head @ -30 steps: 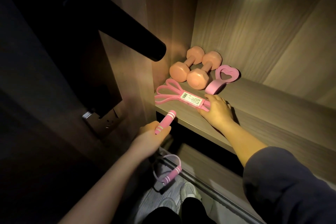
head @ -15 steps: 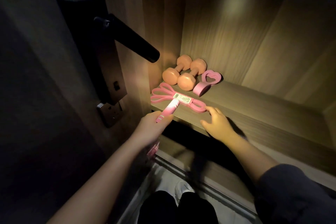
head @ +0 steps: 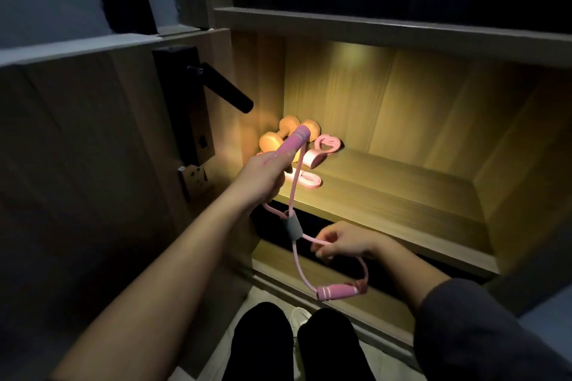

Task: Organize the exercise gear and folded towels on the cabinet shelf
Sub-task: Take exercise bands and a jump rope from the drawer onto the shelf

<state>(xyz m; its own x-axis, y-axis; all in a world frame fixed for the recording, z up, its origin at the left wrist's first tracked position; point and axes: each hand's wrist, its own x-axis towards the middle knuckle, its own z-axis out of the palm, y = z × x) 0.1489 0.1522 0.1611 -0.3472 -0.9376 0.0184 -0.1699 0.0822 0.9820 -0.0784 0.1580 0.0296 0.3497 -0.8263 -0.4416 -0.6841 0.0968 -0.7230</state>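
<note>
Gripping the upper handle (head: 293,143) of the pink figure-eight resistance band (head: 292,226) — the left hand (head: 263,176) is curling fully round it, just above the shelf's (head: 387,195) front edge. The right hand (head: 343,241) is pinching the band's lower loop below the shelf front — the second handle (head: 337,291) is dangling lower still. Orange dumbbells (head: 272,141), a heart-shaped ring (head: 328,144) and a flat pink loop (head: 309,180) are lying at the shelf's back-left corner.
</note>
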